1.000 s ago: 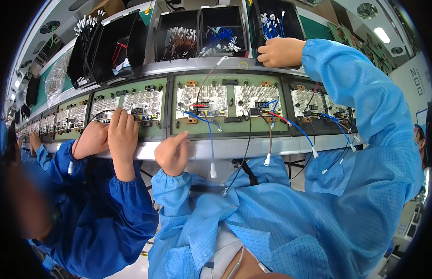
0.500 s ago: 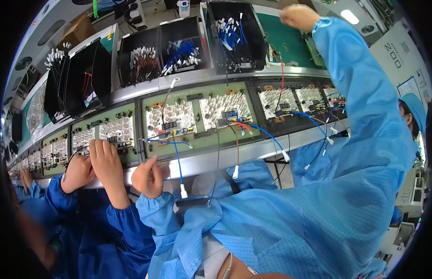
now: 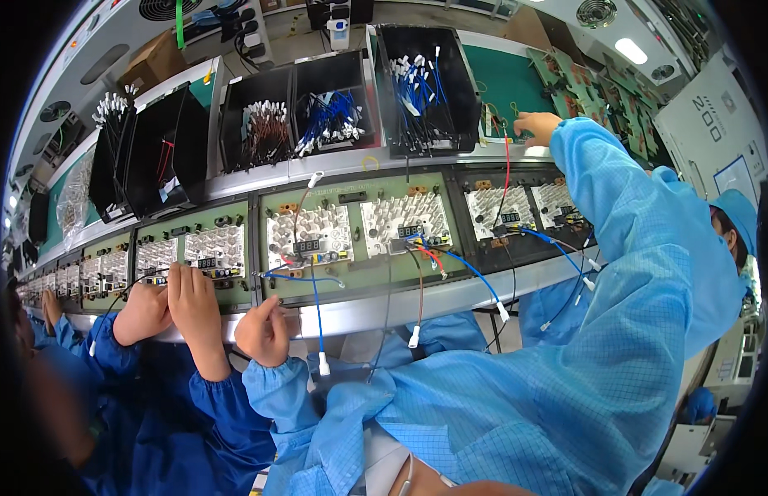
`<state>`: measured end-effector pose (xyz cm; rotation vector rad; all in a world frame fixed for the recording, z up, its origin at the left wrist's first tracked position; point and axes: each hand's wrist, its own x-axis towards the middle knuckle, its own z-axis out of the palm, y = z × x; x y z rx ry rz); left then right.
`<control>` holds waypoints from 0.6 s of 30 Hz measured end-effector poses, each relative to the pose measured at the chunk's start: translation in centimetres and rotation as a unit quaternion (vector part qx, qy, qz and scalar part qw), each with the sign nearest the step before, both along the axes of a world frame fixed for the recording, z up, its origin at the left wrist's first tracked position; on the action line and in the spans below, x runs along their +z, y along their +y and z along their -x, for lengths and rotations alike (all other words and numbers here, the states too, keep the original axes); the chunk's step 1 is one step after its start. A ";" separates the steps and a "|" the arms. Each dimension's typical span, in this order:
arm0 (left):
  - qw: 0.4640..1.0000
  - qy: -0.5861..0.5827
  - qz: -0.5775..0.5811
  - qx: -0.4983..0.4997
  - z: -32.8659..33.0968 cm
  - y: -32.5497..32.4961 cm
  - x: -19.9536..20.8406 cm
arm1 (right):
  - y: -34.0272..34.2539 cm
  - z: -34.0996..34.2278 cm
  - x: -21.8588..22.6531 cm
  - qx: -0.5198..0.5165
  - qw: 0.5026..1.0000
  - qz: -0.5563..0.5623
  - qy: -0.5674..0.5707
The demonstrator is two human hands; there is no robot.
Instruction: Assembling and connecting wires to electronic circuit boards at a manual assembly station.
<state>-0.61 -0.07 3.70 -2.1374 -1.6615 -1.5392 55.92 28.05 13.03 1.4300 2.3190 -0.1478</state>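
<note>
My left hand (image 3: 264,332) is curled at the metal front rail, below a green circuit board (image 3: 355,183); whatever its fingers may hold is hidden. That board carries two white component blocks with small displays, and blue, red, brown and black wires hang from it over the rail. My right hand (image 3: 538,128) reaches far right over the green mat (image 3: 491,70). Its fingers are apart, beside small loose parts and the upper end of a red wire (image 3: 507,161). A blue wire with a white connector (image 3: 323,364) dangles just right of my left hand.
Black bins of blue wires (image 3: 460,91) and brown wires (image 3: 227,124) line the back. At left, a co-worker's hands (image 3: 194,314) in dark blue sleeves work on another board. Stacked green boards (image 3: 565,78) lie at far right, and another person (image 3: 735,219) sits beyond my right arm.
My right hand has come down from above the mat to the small parts near the red wire, uncovering the stacked boards. My left hand stays nearly in place.
</note>
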 end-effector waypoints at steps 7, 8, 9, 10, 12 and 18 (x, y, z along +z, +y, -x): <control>1.000 -0.012 0.009 0.012 0.0 -0.1 0.0 | 0.3 -0.2 -1.7 0.093 0.986 -0.121 0.061; 0.999 0.008 0.023 0.027 0.0 -1.2 0.1 | -0.1 1.6 -0.5 0.086 0.984 -0.130 0.085; 0.999 0.030 0.035 0.029 0.2 -1.7 0.5 | 1.1 -0.6 -1.1 0.091 0.956 -0.164 0.226; 0.999 0.026 0.028 0.037 0.1 -1.9 0.3 | 1.1 1.4 1.3 -0.046 0.952 -0.139 0.269; 0.999 0.024 0.014 0.024 0.0 -1.3 0.3 | 2.6 0.2 5.1 0.040 0.903 -0.219 0.368; 1.000 0.027 0.010 0.007 -0.4 -1.1 1.0 | -3.6 13.4 13.3 0.062 0.891 -0.036 0.449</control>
